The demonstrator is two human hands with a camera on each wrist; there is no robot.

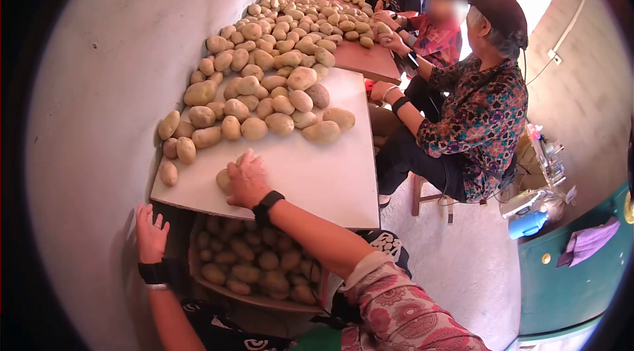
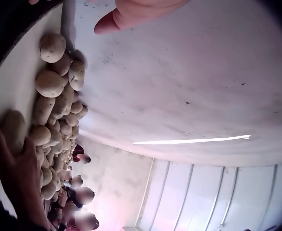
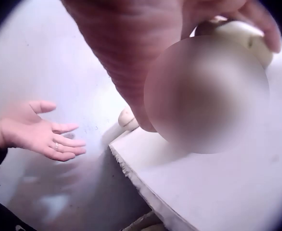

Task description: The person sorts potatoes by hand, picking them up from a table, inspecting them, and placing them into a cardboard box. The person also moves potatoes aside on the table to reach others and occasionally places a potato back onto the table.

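My right hand (image 1: 249,181) grips a potato (image 1: 224,181) on the near part of the white tabletop (image 1: 310,186); the left wrist view shows the fingers of that hand (image 2: 20,178) around the potato (image 2: 13,130). In the right wrist view, a blurred patch covers part of what the hand holds. My left hand (image 1: 152,235) is raised beside the table's left edge, palm up with fingers spread, holding nothing (image 3: 40,134). Many potatoes (image 1: 254,128) lie in a heap just beyond my right hand.
Under the table edge sits a box (image 1: 257,299) full of potatoes. A wall (image 1: 99,120) runs along the left. Several people sit along the table's right side, the nearest in a patterned shirt (image 1: 475,113). A green cabinet (image 1: 568,285) stands at the lower right.
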